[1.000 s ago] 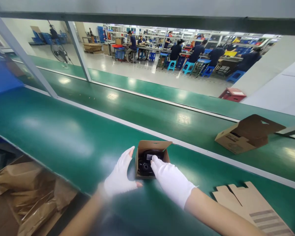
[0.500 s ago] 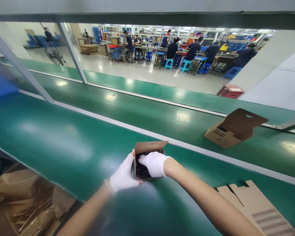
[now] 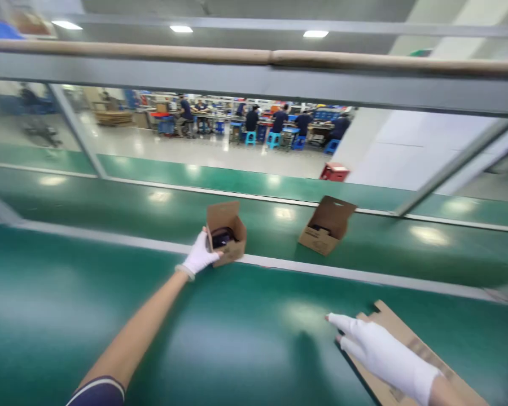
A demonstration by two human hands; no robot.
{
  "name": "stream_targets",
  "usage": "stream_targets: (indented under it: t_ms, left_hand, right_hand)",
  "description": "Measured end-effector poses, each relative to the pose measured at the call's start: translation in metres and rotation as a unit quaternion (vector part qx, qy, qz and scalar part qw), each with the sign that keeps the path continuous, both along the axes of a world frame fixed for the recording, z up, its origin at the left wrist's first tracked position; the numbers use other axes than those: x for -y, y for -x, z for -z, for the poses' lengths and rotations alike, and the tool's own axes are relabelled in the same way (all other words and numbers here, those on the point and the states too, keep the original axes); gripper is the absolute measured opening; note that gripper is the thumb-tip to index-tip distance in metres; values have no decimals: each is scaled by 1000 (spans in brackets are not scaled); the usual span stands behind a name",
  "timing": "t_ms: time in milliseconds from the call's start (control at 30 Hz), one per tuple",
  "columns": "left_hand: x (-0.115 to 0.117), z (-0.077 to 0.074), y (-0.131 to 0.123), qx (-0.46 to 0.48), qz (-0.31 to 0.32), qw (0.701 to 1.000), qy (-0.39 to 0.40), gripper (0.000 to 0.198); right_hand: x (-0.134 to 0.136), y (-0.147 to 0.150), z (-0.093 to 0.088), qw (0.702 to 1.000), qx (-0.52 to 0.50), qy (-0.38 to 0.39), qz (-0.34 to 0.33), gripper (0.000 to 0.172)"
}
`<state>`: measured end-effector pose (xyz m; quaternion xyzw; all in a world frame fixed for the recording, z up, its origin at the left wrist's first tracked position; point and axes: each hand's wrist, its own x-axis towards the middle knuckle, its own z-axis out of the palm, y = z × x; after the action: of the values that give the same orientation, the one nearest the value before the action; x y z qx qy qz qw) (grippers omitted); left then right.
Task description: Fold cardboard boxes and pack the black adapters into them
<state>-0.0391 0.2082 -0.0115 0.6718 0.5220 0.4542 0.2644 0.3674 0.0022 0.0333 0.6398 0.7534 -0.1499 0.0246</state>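
Note:
My left hand (image 3: 200,256), in a white glove, is stretched far forward and grips the near side of a small open cardboard box (image 3: 226,232) with a black item inside. The box sits at the white strip between the near green table and the conveyor belt (image 3: 110,206). My right hand (image 3: 381,352), also gloved, lies with fingers stretched out on a flat unfolded cardboard blank (image 3: 410,355) at the lower right and holds nothing.
A second open cardboard box (image 3: 325,225) lies on the belt to the right of mine. A grey frame bar (image 3: 254,79) crosses overhead. Beyond it, several people sit at benches on blue stools across a shiny floor, near a red stool (image 3: 334,171).
My left hand has pushed the box forward from close in front of me to the belt's edge. My right hand left the box and dropped onto the flat cardboard blank. The view tilted up.

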Motion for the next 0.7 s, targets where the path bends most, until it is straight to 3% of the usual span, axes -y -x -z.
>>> stream_targets:
  t_ms: [67,133,200,267,400,500,600,700]
  left_hand:
    - [-38,-3,-3,-14,-39,999,17,84]
    - [-57,-2,-8,-36,-106,992,50,87]
    - [-54,6,-11,-64,-151,984,68,91]
    - [-35,17,-11,-91,-165,980,68,90]
    - [19,39,-5,-149,-144,974,87,85]
    - [50,43,6,-175,-138,969,102,79]
    - [72,39,18,-166,-136,972,93,75]
    - [91,27,24,-153,-132,976,78,72]
  right_hand:
    - [1,-52,10,994,35,9,107,49]
    - [3,-97,14,968,70,13,240,52]
    - [2,-130,16,934,85,13,346,56]
    - [-4,-149,20,913,84,17,398,59]
    - [-33,-150,36,914,70,24,399,50]
    - [-48,-136,38,919,69,21,387,39]
    - [-47,-121,20,933,61,4,355,39]
    - [-32,-103,-16,945,35,-37,323,42]
